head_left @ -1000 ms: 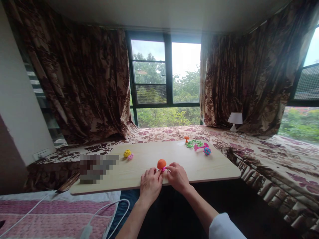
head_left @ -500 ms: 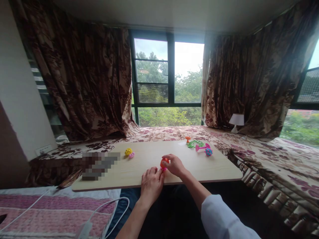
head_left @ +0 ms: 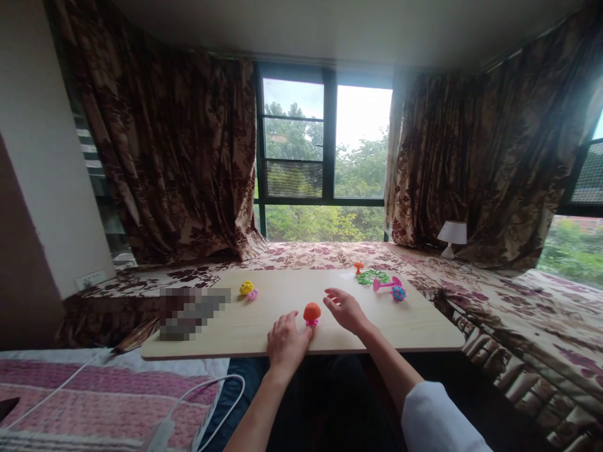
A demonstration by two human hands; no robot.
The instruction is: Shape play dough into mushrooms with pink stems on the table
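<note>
nearest, at near left: pink-and-white quilt (head_left: 94, 405), with white cable (head_left: 207, 381) curving along right side. next out, at near edge of pale table (head_left: 277, 295): left hand (head_left: 286, 342), low, back upward, thumb by foot of orange-capped toy (head_left: 311, 312). seemingly touching low down; cannot tell if really pinching or only propping, lower part mostly hidden by thumb. orange-capped toy near middle of near edge, about upright, pink collar (head_left: 311, 323) just under orange dome.

a bit right and farther: right hand (head_left: 347, 312), over table, fingers spread and loosely curved, nothing held, apart from toy. step in hand, as a judgement: steadying toy with left hand, right hand free. probably called for in a next move: firm low hold at left; if using right hand, short reach left and nearer, then gentle closing of thumb and fingers, so as not to tip toy.

farther, left: yellow piece (head_left: 246, 288) and pink lump (head_left: 252, 294), side by side. farther, right: blue knobbly ball (head_left: 399, 294), pink dumbbell-shaped piece (head_left: 387, 285) just beyond, then green chain-like piece (head_left: 372, 277) and small orange mushroom-shaped piece (head_left: 358, 267) near far edge. farthest: white lamp (head_left: 453, 232) at far right, window (head_left: 330, 138) between curtains (head_left: 188, 157).
</note>
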